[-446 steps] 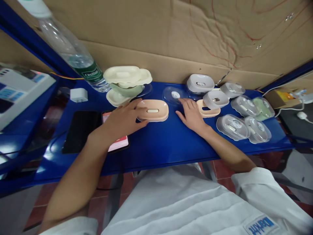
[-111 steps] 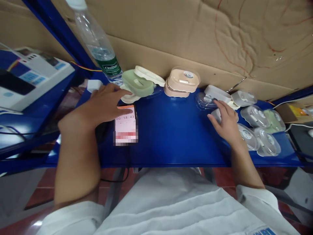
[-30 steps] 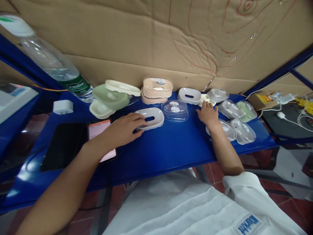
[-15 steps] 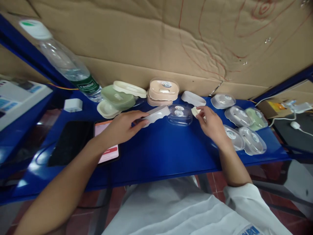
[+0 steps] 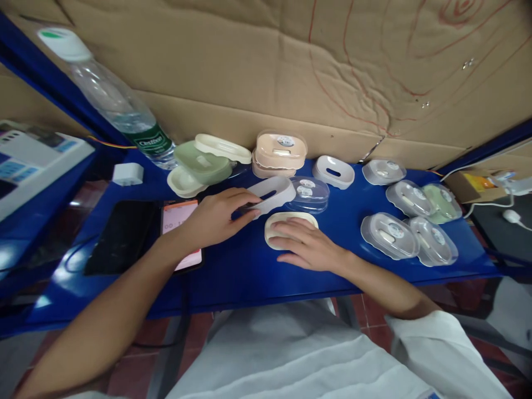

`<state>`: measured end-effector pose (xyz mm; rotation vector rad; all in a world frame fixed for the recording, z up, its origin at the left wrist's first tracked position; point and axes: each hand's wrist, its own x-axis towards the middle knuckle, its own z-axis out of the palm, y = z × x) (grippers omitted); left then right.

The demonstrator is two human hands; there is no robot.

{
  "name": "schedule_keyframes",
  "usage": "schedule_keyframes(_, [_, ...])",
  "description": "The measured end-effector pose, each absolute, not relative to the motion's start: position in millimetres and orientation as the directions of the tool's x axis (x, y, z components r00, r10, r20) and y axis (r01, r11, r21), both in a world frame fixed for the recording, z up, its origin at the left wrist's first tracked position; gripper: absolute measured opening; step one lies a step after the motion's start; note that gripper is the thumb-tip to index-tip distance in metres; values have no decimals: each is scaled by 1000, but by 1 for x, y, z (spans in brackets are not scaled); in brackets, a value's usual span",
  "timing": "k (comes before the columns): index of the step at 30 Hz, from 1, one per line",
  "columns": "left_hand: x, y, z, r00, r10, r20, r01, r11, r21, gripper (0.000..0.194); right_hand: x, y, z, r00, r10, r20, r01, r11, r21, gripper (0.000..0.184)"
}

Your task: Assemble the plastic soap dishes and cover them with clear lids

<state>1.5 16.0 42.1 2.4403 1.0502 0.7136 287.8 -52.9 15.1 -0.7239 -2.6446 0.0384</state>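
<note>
My left hand [image 5: 216, 217] grips the near edge of a white slotted soap-dish insert [image 5: 275, 193] and holds it tilted above the blue shelf [image 5: 249, 266]. My right hand [image 5: 308, 247] lies over a cream soap-dish tray [image 5: 277, 223] in the middle of the shelf, its fingers curled on the tray's rim. A clear plastic lid [image 5: 311, 195] sits just behind the tray. A finished beige dish stack [image 5: 279, 152] stands against the cardboard wall.
Green and cream dish parts [image 5: 203, 165] sit left of centre beside a water bottle [image 5: 120, 111]. Another white insert [image 5: 333, 170] and several clear-lidded dishes [image 5: 389, 235] are on the right. A phone [image 5: 181, 228] and a dark tablet [image 5: 119, 235] are on the left.
My right hand has brought the cream tray from the back right to the middle of the shelf and set it down. My left hand still holds the white insert, now raised slightly.
</note>
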Motion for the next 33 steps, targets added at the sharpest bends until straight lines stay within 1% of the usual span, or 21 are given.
schedule_keyframes(2, [2,13,44,599,734,319,542,-665,513,39,297,-52,22,-740,530,415,549,832,-84,33])
schedule_keyframes(3, [3,12,45,600,727,335,536,-676,505,38,300,-53,26,-732,537,419,570,820,-55,35])
schedule_keyframes(6, [4,9,46,612,700,369,512,-706,490,35,305,-58,35,-755,543,367,587,809,11,46])
schedule_keyframes(8, [6,8,45,652,661,372,472,-737,483,31,302,-61,37,-771,553,316,584,812,5,53])
schedule_keyframes(11, [8,8,40,717,586,376,408,-791,455,23,294,-61,30,-795,545,266,555,831,-45,58])
schedule_keyframes(13, [8,9,37,736,560,379,393,-810,434,19,290,-61,24,-814,513,273,516,854,-65,55])
schedule_keyframes(15, [7,9,36,751,548,368,398,-821,410,15,288,-60,18,-827,467,312,475,878,-57,47])
schedule_keyframes(18, [3,7,39,775,545,320,433,-827,359,13,290,-59,15,-816,403,415,430,902,-32,31])
schedule_keyframes(20, [1,3,45,787,562,254,476,-816,329,11,293,-57,16,-779,414,471,454,890,-32,27])
schedule_keyframes(21, [0,1,48,793,574,204,500,-805,320,10,295,-55,17,-755,442,484,488,872,-36,28])
schedule_keyframes(23, [0,-4,52,799,595,92,545,-780,308,11,298,-50,18,-718,524,459,570,820,-44,38])
schedule_keyframes(26, [2,-9,53,796,605,-25,588,-761,274,24,299,-43,14,-715,599,361,623,780,-60,51])
schedule_keyframes(27, [3,-10,52,799,601,-40,589,-766,256,27,298,-41,12,-725,600,337,616,784,-70,50])
schedule_keyframes(30, [6,-9,46,812,581,-57,579,-788,211,25,294,-39,4,-741,587,326,592,800,-95,38])
schedule_keyframes(31, [7,-8,44,812,580,-58,579,-791,199,24,293,-39,3,-742,587,324,591,801,-97,36])
schedule_keyframes(33, [7,-5,41,806,589,-58,588,-787,189,22,292,-38,1,-739,598,310,602,793,-96,40])
